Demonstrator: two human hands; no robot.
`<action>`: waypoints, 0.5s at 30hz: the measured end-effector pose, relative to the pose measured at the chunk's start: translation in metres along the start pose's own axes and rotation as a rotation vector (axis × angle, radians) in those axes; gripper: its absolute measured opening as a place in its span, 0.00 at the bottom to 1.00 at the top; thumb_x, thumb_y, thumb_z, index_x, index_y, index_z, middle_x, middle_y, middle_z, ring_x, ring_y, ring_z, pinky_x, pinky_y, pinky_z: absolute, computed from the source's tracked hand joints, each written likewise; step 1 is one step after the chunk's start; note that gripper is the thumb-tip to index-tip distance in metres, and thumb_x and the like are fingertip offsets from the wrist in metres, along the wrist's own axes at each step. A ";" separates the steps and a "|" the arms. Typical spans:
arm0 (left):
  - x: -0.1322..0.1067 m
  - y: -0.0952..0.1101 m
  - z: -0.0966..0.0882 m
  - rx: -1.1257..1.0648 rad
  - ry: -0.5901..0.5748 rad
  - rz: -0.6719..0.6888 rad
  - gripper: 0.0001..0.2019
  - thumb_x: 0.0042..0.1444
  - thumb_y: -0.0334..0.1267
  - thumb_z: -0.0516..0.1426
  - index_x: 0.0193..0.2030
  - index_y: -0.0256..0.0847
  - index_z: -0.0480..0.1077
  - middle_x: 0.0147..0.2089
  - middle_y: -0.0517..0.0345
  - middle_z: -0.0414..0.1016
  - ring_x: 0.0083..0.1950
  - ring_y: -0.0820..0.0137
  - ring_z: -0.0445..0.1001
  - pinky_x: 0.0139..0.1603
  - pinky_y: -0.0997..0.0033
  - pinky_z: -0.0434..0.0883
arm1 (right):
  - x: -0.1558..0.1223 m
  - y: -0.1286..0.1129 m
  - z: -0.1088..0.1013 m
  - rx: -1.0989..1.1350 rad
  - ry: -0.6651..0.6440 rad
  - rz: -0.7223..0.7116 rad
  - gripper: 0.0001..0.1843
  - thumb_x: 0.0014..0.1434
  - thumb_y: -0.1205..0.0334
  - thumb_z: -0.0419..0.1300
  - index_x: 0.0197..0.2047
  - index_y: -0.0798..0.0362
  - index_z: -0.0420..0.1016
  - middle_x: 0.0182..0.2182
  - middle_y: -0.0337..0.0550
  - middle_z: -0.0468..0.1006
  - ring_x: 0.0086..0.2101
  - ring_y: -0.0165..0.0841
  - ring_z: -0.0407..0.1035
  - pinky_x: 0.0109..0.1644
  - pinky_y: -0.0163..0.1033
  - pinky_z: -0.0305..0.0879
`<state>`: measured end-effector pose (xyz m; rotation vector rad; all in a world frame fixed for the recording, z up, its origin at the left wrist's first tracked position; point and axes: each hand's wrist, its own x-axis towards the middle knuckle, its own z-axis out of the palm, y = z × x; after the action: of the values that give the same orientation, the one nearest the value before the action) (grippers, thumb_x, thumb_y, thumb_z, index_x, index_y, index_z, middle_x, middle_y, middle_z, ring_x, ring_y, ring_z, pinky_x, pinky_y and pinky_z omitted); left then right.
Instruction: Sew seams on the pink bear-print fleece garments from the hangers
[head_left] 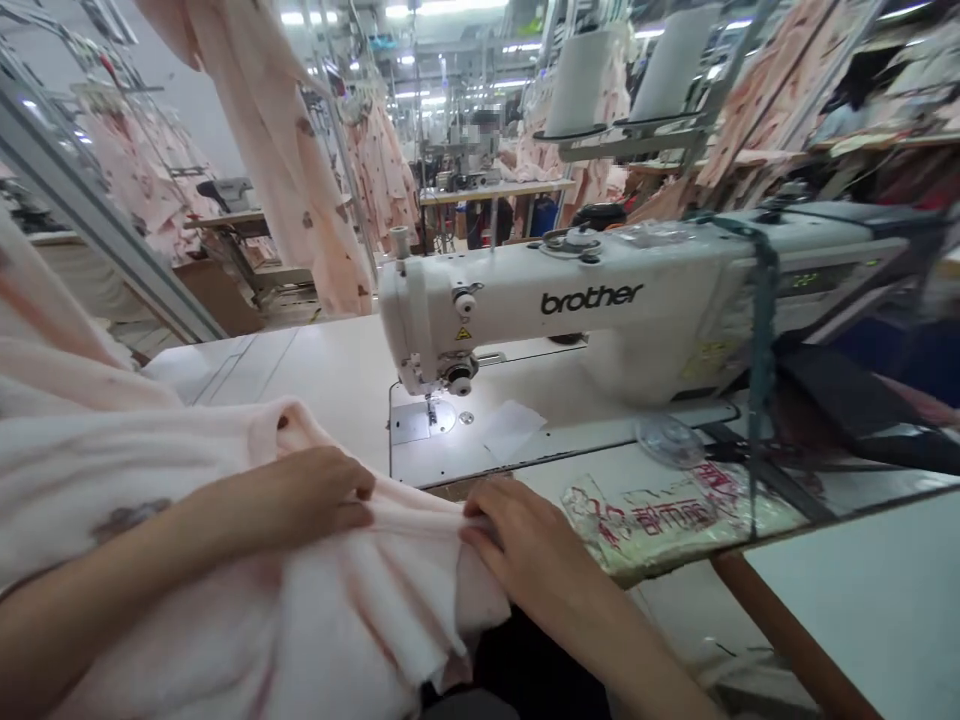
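A pale pink fleecy fabric piece (202, 450) with dark printed patches spreads over the left of the sewing table and hangs down in front of me. My left hand (319, 500) is closed on its upper edge, thumb and fingers pinching a fold. Farther right along the same edge, my right hand (517, 530) pinches the fabric's corner, and the edge runs taut between both hands. Just beyond them stands a white Brother sewing machine (517, 300). Its lit needle area (431, 415) has no fabric under the presser foot.
A small white scrap (514, 428) lies beside the needle plate. To the right are a clear round dish (670, 440), black scissors (772, 475) and a plastic-covered strip with red writing (675, 510). Thread cones (581, 85) stand behind the machine; pink garments (277, 150) hang at back left.
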<state>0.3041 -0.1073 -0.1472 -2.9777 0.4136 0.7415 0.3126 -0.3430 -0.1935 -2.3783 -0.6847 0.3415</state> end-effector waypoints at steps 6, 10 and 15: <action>0.018 0.053 0.020 0.210 0.347 0.043 0.14 0.55 0.27 0.48 0.42 0.38 0.72 0.39 0.47 0.72 0.41 0.58 0.71 0.42 0.57 0.67 | 0.003 0.006 -0.002 -0.036 0.056 -0.043 0.02 0.60 0.70 0.56 0.36 0.55 0.68 0.39 0.42 0.70 0.42 0.35 0.64 0.44 0.39 0.59; 0.038 0.056 0.042 -0.050 0.386 0.247 0.08 0.57 0.35 0.51 0.39 0.39 0.70 0.40 0.50 0.71 0.41 0.61 0.70 0.42 0.60 0.70 | -0.002 0.007 -0.004 -0.057 0.071 -0.070 0.02 0.59 0.70 0.56 0.36 0.56 0.68 0.39 0.44 0.68 0.43 0.34 0.63 0.43 0.37 0.61; 0.043 0.004 0.076 -0.175 0.507 0.333 0.09 0.56 0.40 0.52 0.40 0.51 0.72 0.44 0.59 0.75 0.44 0.63 0.73 0.44 0.68 0.73 | 0.011 -0.003 -0.005 -0.066 -0.014 -0.200 0.04 0.55 0.66 0.60 0.34 0.56 0.68 0.38 0.42 0.71 0.46 0.33 0.63 0.48 0.33 0.60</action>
<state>0.3055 -0.1134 -0.2347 -3.2809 0.9278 0.0101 0.3228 -0.3374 -0.1881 -2.3455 -0.9449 0.2530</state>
